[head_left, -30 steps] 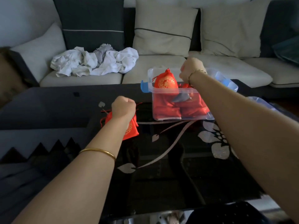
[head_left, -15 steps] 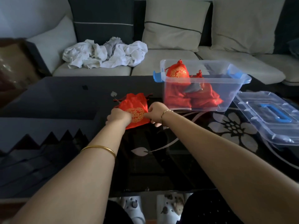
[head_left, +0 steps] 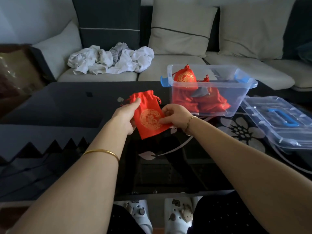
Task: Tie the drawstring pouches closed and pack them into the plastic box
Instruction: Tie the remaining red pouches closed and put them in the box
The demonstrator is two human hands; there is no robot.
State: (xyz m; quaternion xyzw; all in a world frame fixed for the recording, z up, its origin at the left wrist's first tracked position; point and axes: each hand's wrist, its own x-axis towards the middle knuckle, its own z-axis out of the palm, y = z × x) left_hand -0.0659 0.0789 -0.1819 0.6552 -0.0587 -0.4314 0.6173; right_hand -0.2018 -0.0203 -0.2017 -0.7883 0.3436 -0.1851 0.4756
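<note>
A flat red drawstring pouch (head_left: 148,115) with a gold round emblem is held above the dark table, its gathered mouth pointing away from me. My left hand (head_left: 125,115) grips its left edge, thumb on top. My right hand (head_left: 175,115) pinches its right lower edge. The clear plastic box (head_left: 217,92) with blue latches stands to the right and behind, holding several red pouches (head_left: 185,78), one upright on top.
The box's clear lid (head_left: 276,120) with a blue handle lies on the table at right. The glossy black table (head_left: 67,105) has a flower pattern. Behind it a sofa (head_left: 177,65) carries cushions and crumpled white cloth (head_left: 111,59).
My right hand came back from the box to the pouch. Both hands lifted the pouch off the table and turned it flat toward me.
</note>
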